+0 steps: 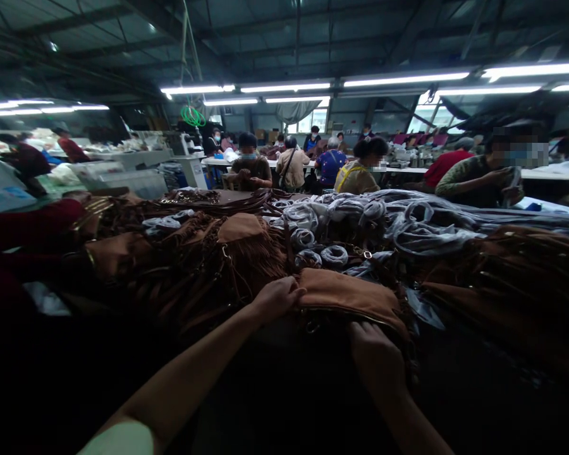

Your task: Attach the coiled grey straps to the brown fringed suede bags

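A brown bag (348, 292) with a zipper along its near edge lies in front of me, its tan side up. My left hand (279, 297) grips the bag's left end, thumb and fingers closed on the edge. Below the zipper, my right hand (375, 351) has its fingers curled at the bag's near edge, the fingertips hidden under or inside it. A metal ring hangs below the zipper near the left end. Just beyond the bag are coiled straps in pale wrapping (334, 255).
Fringed brown bags (246, 246) are heaped to the left, more brown bags (516, 272) to the right. Wrapped straps (408, 218) spread along the back of the pile. A person's dark red sleeve (33, 224) reaches in from the left. Several people sit at tables farther off.
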{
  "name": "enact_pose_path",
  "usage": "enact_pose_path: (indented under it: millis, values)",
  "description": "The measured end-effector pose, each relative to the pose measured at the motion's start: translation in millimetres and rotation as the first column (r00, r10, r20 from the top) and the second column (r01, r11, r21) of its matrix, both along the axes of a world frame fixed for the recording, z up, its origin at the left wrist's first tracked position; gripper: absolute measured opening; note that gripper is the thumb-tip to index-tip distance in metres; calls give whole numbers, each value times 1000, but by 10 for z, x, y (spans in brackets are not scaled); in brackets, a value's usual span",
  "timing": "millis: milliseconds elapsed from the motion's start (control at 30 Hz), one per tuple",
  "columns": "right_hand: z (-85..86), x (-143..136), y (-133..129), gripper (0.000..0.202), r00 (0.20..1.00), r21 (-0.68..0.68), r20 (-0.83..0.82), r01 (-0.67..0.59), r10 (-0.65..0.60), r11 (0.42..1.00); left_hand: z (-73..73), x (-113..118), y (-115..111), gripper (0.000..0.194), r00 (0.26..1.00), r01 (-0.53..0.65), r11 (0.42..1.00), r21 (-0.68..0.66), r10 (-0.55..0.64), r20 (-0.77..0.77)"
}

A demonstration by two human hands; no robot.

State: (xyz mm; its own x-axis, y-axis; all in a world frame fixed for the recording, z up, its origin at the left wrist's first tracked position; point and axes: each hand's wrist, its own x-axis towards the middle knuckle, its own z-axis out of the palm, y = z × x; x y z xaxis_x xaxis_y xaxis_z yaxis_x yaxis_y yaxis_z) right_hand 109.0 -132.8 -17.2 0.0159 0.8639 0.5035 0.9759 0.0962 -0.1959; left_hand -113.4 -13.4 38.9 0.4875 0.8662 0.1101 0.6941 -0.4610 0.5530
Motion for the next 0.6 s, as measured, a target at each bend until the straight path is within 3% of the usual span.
enact_pose_path:
  millis: [67, 167, 300, 467, 600]
  values:
    - [45, -280, -18, 25, 996, -37, -70, -56, 53, 998, -78, -68, -57, 43, 1000, -22, 996, -81, 22, -3]
    - [129, -653, 54, 34, 985, -120, -171, -32, 11, 992, -167, -74, -104, 38, 992, 60, 982, -180, -39, 117]
    - [241, -828, 174, 27, 978, -215, -203, 5, -50, 977, -220, -47, -38, 39, 951, 146, 958, -247, -66, 304]
    - [387, -644, 160, 33, 985, -382, -30, 145, -169, 913, -233, -42, 43, 33, 940, 150, 959, -239, -64, 336]
    - [446, -90, -74, 33, 966, -415, 50, 252, -255, 874, -200, -124, 49, 31, 945, 57, 975, -215, 17, 325]
